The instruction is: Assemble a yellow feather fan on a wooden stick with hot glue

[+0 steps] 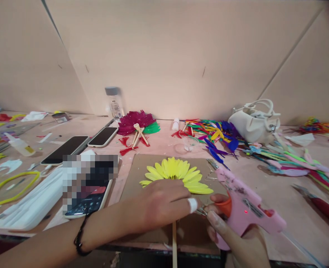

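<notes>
Both my hands work over a round fan of yellow feathers (173,167) lying on a brown cardboard sheet (135,167). Its thin wooden stick (174,242) points towards me. My left hand (164,201), with a white band round one finger, covers the fan's middle; its fingers curl downward and what they hold is hidden. In my right hand (245,240) is a pink glue gun (239,193) with orange parts and a lit red light. Thumb and forefinger are close to a small metallic piece (202,210) between my hands; its kind is unclear.
Phones (103,136) and a white padded strip (36,201) lie left. Behind are a clear bottle (114,104), a maroon feather fan (136,124), loose coloured feathers (214,132) and a white handbag (255,121). Red-handled pliers (326,210) and fuzzy stems (301,163) lie right.
</notes>
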The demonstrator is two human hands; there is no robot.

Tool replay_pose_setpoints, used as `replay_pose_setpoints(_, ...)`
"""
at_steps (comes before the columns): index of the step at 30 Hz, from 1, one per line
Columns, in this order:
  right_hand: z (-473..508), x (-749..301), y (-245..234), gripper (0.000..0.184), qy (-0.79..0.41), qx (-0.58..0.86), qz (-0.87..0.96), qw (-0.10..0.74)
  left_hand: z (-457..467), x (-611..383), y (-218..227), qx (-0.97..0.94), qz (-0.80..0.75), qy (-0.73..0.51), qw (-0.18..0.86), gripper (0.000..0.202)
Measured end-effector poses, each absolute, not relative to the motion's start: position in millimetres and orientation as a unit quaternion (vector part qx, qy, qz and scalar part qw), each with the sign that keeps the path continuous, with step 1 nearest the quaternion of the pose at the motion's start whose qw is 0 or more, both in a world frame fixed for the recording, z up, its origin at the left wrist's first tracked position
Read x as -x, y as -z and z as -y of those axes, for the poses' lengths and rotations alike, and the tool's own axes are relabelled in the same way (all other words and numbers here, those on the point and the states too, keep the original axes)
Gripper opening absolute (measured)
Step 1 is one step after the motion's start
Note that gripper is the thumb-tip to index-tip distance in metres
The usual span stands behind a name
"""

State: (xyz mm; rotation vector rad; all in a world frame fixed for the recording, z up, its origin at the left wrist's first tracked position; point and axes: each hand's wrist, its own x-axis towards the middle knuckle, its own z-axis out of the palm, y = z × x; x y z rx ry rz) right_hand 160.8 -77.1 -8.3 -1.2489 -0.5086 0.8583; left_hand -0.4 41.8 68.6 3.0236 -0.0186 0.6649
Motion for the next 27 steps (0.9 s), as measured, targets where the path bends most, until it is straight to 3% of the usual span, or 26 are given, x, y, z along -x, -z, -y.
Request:
replay_pose_setpoints(8,77,-157,-2,0.061,-0.379,0.558,0.216,0.705,-43,1,-69,-0.975,0.023,-0.220,0.017,0.019)
replay_pose_setpoints(22,75,-157,-1,0.054,-0.372,0.540,0.203,0.727,-42,1,-55,-0.963,-0.009,-0.253,0.086,0.025)
replay_pose_setpoints(27,86,-158,12,0.037,-0.285,0.540,0.245,0.753,-41,-2,-53,-0.930,-0.093,-0.287,0.209,0.024)
